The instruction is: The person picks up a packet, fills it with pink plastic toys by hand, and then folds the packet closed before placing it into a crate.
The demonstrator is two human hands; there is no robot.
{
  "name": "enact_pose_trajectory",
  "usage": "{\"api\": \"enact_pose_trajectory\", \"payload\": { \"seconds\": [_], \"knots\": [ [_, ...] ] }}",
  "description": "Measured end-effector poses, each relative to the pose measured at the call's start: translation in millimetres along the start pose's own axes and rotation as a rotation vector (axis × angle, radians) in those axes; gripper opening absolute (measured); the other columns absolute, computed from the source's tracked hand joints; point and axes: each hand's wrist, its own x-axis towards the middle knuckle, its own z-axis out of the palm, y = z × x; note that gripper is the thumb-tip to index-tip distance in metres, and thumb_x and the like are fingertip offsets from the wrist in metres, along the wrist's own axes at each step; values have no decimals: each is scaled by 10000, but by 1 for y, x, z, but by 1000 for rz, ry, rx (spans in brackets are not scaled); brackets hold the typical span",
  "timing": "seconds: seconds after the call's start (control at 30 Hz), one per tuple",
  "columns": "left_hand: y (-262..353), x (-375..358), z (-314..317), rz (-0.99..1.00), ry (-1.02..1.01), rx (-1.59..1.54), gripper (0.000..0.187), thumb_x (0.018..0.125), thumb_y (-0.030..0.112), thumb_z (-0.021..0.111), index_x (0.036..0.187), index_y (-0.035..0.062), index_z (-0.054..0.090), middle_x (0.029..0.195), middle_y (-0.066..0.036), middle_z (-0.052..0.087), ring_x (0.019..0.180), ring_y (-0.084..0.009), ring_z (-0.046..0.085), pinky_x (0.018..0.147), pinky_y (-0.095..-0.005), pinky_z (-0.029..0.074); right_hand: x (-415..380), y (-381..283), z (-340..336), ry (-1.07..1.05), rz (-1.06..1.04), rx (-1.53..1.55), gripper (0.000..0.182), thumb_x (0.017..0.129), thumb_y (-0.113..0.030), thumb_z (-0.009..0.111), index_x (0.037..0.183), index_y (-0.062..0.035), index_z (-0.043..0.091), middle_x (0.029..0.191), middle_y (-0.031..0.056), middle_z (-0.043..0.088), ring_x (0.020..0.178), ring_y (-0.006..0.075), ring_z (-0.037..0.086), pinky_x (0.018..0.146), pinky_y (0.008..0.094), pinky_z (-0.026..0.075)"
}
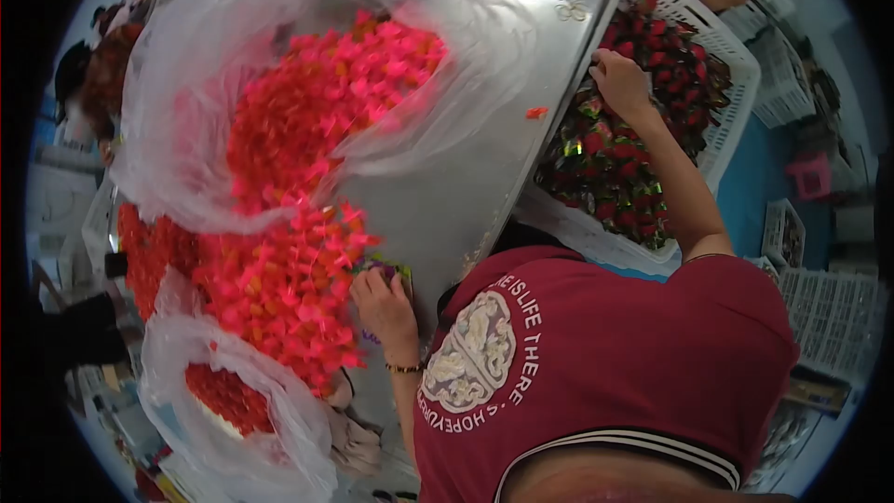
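Dark-red pieces [687, 70] under right hand [622, 84], white basket [735, 119], left hand [385, 312] beside pink pieces [289, 256], metal table [438, 186], each grip unclear.

One metal table [447, 182]; at it, two clear bags [172, 121] of red pieces [372, 70]; beside it, one white crate [742, 116] of packets [596, 168]; farther off, one pink stool [808, 179].

Table [447, 191]: glossy metal. On it: bag [177, 121], crinkled sheer plastic. Beside it: crate [740, 121], plastic; wrapped flowers [610, 154], shiny; shirt [643, 345], matt cloth.
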Motion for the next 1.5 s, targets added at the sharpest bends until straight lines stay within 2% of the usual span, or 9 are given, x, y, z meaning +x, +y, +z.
{"api": "enact_pose_trajectory", "payload": {
  "seconds": [0.27, 0.6, 1.07, 1.1, 1.13, 1.2, 1.23, 1.33, 1.5],
  "knots": [
    [14, 5, 5, -24, 31, 183, 173, 792, 96, 627, 916, 15, 537, 1004, -134, 546, 988, -314, 542, 787, -376, 505, -37, -196, 61, -130, -688, 730, 165, 821, -54, 624, 983, -27, 644, 891, 143, 656, 785, 303, 645, 697, 358, 507],
    [4, -3, 2, -129, 156, -144, 213, 761, 68, 667, 926, 4, 548, 1043, -144, 563, 994, -342, 528, 853, -418, 451, -58, -332, 109, -193, -1126, 639, 229, 804, -85, 560, 1022, -94, 631, 1025, 108, 605, 998, 304, 578, 829, 394, 489],
    [13, -4, 2, 29, -5, 217, 213, 788, 101, 600, 971, -8, 589, 1115, -162, 575, 1013, -341, 550, 860, -405, 474, -60, -291, 108, -340, -1045, 448, 180, 822, -214, 560, 799, -62, 654, 861, 122, 649, 849, 283, 632, 709, 413, 497],
    [12, -4, 7, 14, -6, 229, 196, 791, 96, 575, 952, -13, 598, 1109, -170, 587, 1004, -343, 560, 846, -409, 485, -57, -308, 96, -566, -862, 358, 145, 773, -212, 575, 785, -90, 653, 852, 107, 639, 816, 269, 625, 695, 401, 501],
    [11, -1, 11, -38, -140, 291, 208, 811, 17, 533, 1006, -46, 569, 1144, -211, 556, 992, -346, 562, 798, -405, 508, -59, -329, 118, -459, -767, 268, 145, 773, -212, 575, 785, -90, 653, 852, 107, 639, 816, 269, 625, 695, 401, 501],
    [16, 0, 7, 73, 34, 237, 156, 830, 28, 494, 952, -34, 567, 1100, -200, 572, 989, -352, 558, 767, -413, 498, -61, -371, 99, 53, -1126, 1067, 183, 769, -216, 571, 649, -78, 576, 667, 108, 609, 644, 322, 591, 614, 453, 466],
    [19, 3, 4, 78, 19, 284, 144, 824, 32, 493, 932, -35, 561, 1092, -203, 572, 993, -360, 554, 782, -432, 485, -62, -392, 51, -374, -994, 1055, 195, 768, -230, 568, 679, -57, 582, 675, 138, 597, 670, 349, 584, 603, 454, 455],
    [24, 8, 0, 162, 51, 266, 142, 823, 31, 493, 930, -35, 559, 1088, -202, 572, 992, -361, 553, 785, -433, 483, -90, -438, -22, -375, -1369, 1046, 258, 767, -259, 586, 669, -21, 607, 670, 182, 591, 626, 383, 569, 537, 475, 430],
    [27, 8, -5, 115, 37, 248, 138, 821, 28, 490, 924, -37, 556, 1078, -201, 572, 990, -363, 553, 792, -436, 480, -131, -442, -9, -596, -1364, 1133, 240, 744, -251, 612, 671, -23, 616, 658, 174, 593, 624, 353, 577, 569, 459, 427]
  ]
}}
